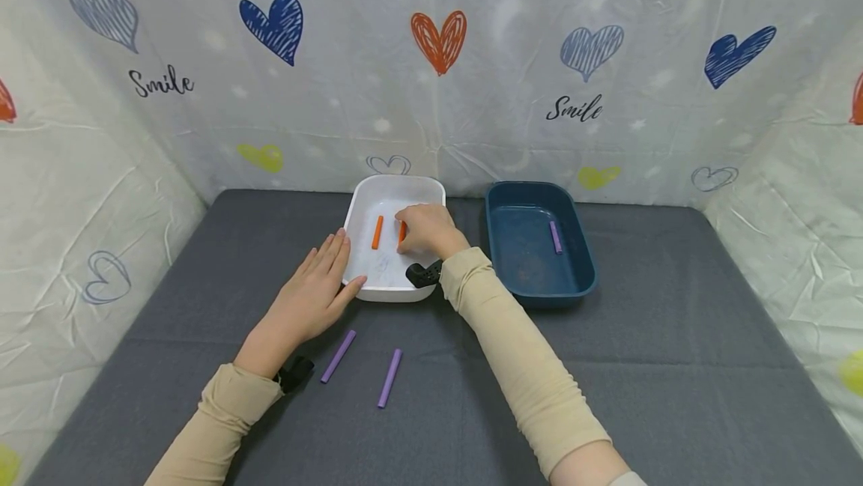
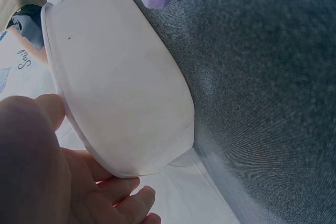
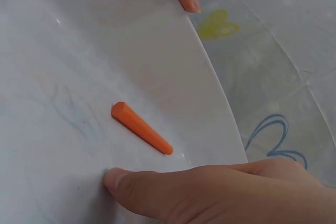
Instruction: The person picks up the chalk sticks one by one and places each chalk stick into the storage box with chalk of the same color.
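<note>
My right hand [image 1: 426, 230] reaches into the white tray [image 1: 387, 294], its thumb and fingers pinching an orange chalk stick [image 1: 402, 231] close over the tray floor. In the right wrist view that stick is hidden beside the thumb [image 3: 136, 187]. A second orange chalk stick [image 1: 377, 233] lies to its left on the tray floor. Along the tray's left side, my left hand [image 1: 310, 295] rests on the rim with its fingers stretched out. The left wrist view shows the thumb and fingers right at that rim [image 2: 79, 139].
To the right stands a dark blue tray [image 1: 539, 295] with one purple chalk stick [image 1: 556, 237] inside. Two more purple chalk sticks, a left one [image 1: 338, 356] and a right one [image 1: 389, 379], lie on the grey cloth [image 1: 647, 396] in front. A printed curtain [image 1: 499, 96] hangs behind.
</note>
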Available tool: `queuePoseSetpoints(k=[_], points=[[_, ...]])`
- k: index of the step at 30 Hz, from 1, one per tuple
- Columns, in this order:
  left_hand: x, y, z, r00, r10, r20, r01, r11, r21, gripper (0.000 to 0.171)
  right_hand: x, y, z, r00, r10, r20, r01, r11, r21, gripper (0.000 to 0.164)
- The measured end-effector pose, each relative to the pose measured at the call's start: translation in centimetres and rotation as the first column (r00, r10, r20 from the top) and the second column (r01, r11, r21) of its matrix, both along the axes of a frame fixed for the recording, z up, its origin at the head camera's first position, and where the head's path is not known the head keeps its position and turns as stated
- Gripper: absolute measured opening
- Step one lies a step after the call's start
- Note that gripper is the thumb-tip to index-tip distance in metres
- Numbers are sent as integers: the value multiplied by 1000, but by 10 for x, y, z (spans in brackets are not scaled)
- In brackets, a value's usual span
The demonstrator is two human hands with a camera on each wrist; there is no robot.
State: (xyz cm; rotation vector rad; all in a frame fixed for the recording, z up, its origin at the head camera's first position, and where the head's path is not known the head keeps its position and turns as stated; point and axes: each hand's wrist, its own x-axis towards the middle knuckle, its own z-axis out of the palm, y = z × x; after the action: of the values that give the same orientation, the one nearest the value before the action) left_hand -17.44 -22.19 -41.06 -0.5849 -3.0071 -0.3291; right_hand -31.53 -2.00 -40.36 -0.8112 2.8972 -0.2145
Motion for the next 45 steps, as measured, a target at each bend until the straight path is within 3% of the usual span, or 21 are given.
queuePoseSetpoints(k=[45], points=[[-2, -1, -3, 1000, -2, -16, 2, 1000, -8, 74, -3, -1, -1, 999, -46, 13, 47, 993, -107, 60]])
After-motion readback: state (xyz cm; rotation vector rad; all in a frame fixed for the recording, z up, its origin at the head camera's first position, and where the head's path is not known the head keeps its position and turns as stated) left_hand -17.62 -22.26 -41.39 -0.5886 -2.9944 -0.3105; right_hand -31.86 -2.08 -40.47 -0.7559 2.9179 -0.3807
